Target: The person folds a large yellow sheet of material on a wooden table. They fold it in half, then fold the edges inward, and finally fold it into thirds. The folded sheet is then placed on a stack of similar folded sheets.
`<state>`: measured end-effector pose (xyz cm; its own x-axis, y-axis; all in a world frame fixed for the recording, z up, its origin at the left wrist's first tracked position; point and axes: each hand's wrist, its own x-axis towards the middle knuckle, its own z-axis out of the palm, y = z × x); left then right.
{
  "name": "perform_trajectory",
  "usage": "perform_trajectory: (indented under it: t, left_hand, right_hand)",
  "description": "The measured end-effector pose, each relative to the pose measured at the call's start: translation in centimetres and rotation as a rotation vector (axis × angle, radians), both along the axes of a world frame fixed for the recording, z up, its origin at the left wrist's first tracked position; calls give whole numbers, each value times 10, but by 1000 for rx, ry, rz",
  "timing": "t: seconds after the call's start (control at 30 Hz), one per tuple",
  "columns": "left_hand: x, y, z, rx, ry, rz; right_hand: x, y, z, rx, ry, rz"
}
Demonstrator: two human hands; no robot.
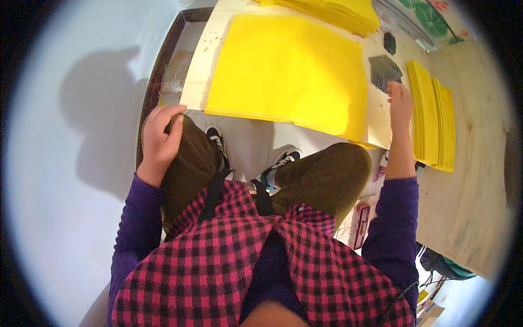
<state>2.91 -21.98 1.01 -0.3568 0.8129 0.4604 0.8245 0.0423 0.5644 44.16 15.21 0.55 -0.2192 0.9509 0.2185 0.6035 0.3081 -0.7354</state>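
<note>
A flat yellow fabric sheet (289, 71) lies on the pale wooden table in front of me, its near edge along the table's front edge. My left hand (162, 133) is by my left knee at the table's near left corner, fingers stretched and thumb apart, holding nothing. To the right of the sheet, my right hand (400, 101) reaches over the table. Its bent fingertips meet the lower right edge of a dark grey flat piece (384, 71); whatever is pinched there is hidden. A small black object (389, 43) lies just beyond that piece.
A stack of yellow fabric (338, 13) lies at the table's far edge. Folded yellow pieces (430, 117) stand at the right, beside a wooden board (468, 163). A brown-framed box (174, 65) adjoins the table's left side, close to the white wall (65, 180). My knees are under the near edge.
</note>
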Motion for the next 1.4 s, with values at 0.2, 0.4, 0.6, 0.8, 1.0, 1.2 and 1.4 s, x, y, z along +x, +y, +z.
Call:
perform_trajectory:
  t: [0.2,0.4,0.6,0.8,1.0,1.2,1.4]
  left_hand:
    - [8,70,-1,-92,46,-290]
    - [-7,136,-24,-271,233,-305]
    - [-18,133,-18,-195,262,-281]
    - [-10,127,-24,-259,259,-322]
    - [-22,160,-14,-263,275,-216]
    - [-4,121,-20,-247,145,-395]
    - [-15,160,-20,-193,231,-259]
  right_hand:
    - [-29,-91,-13,75,-53,281]
    - [-60,-68,-17,246,-308,318]
    - [-59,-71,-6,265,-257,232]
    - [-46,-91,-16,268,-317,364]
    - [-60,-65,-12,207,-215,266]
    - [-42,-100,-17,161,-195,331]
    - [-60,-74,-16,200,-264,219]
